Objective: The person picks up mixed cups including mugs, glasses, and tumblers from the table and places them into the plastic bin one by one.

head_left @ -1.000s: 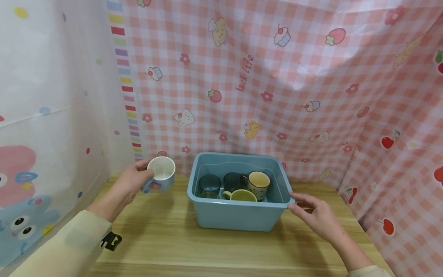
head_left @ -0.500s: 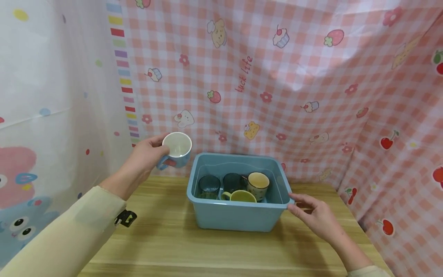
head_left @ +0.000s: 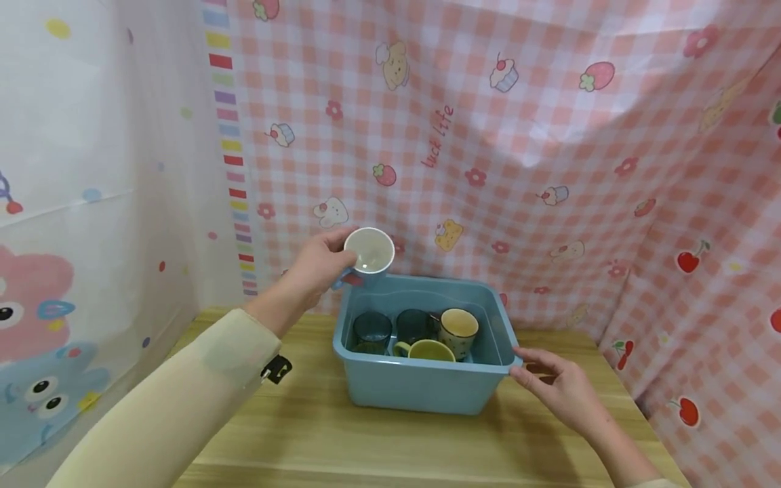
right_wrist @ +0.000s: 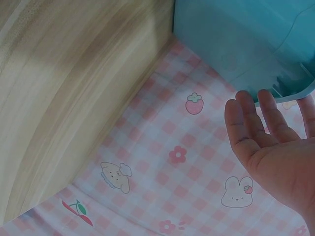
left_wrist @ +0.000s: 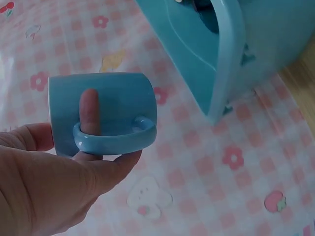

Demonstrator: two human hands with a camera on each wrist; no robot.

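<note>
My left hand (head_left: 320, 264) grips a light blue mug (left_wrist: 110, 91) with a white inside, raised over the back left rim of a blue plastic bin (head_left: 421, 388). In the left wrist view, one finger passes through the mug's handle (left_wrist: 115, 143). My right hand (head_left: 564, 390) touches the bin's front right corner with thumb and index finger; the other fingers (right_wrist: 268, 110) extend loosely by the rim. Inside the bin stand two dark glass cups, one left (head_left: 372, 329) and one mid (head_left: 411, 325), a yellow-green cup (head_left: 431, 350) and a cream patterned mug (head_left: 459, 329).
The bin stands on a wooden table (head_left: 342, 444). A pink checked cloth (head_left: 488, 135) hangs close behind it and along the right side. On the left hangs a white cloth (head_left: 110, 237) with cartoon prints.
My left hand has lifted the blue mug and carried it rightward, from beside the bin to its back left rim. My right hand has stayed at the bin's corner.
</note>
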